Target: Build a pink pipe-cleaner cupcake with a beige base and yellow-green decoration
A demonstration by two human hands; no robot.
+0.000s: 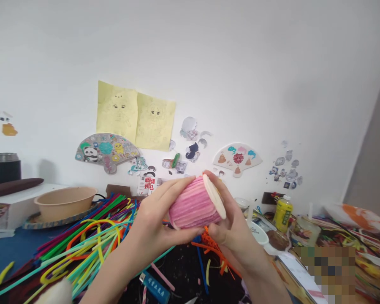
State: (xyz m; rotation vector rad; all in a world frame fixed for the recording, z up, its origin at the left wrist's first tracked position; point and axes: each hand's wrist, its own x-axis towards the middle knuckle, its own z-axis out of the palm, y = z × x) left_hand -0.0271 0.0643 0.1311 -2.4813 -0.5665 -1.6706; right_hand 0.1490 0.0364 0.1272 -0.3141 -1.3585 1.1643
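Observation:
Between my two hands, raised above the table, is a pink fuzzy cylinder [193, 204] that looks built from rows of pipe cleaners. A cream rim or disc [215, 197] caps its right end. My left hand [160, 213] wraps round its left side, thumb underneath and fingers over the top. On the right, my right hand [229, 219] grips the capped end, its thumb at the lower edge and fingers behind. Loose pipe cleaners [91, 242] in many colours lie below my left forearm. A blue lighter [154, 288] lies on the dark surface beneath.
A beige bowl [65, 204] stands at the left near a black thermos [6, 169]. To the right are a yellow bottle [283, 213], a white fan [256, 231], and a phone-like white slab [300, 274]. Orange pipe-cleaner pieces [213, 249] lie under my hands. The wall rises close behind.

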